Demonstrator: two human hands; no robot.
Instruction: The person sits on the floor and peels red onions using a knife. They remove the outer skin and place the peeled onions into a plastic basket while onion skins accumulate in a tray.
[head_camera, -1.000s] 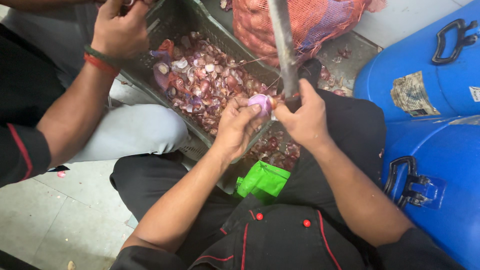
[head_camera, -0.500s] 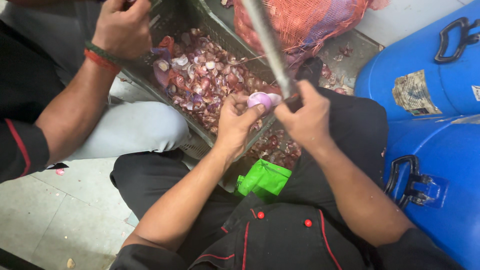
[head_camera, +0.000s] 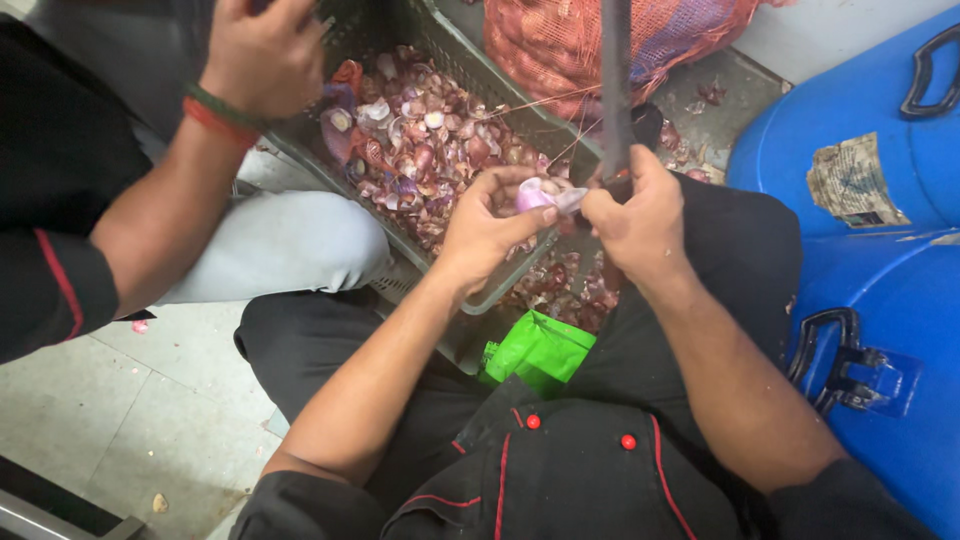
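Observation:
My left hand (head_camera: 485, 228) holds a small peeled purple onion (head_camera: 532, 194) over the near rim of a grey plastic crate (head_camera: 500, 296). My right hand (head_camera: 640, 215) grips a knife whose long blade (head_camera: 615, 80) points up and away, with its edge against the onion. The crate is full of red onion skins and cut ends (head_camera: 415, 150). Both my forearms are bare and I wear a black jacket with red buttons.
Another person's hand (head_camera: 262, 55) with a red and green wrist band works at the crate's far left. A red mesh sack of onions (head_camera: 560, 45) lies behind the crate. Blue drums (head_camera: 860, 130) stand at the right. A green packet (head_camera: 540, 348) rests on my lap.
The knife blade has swung from a leftward tilt to nearly upright. My hands stay together on the onion, which has turned slightly. The other person's hand has shifted a little.

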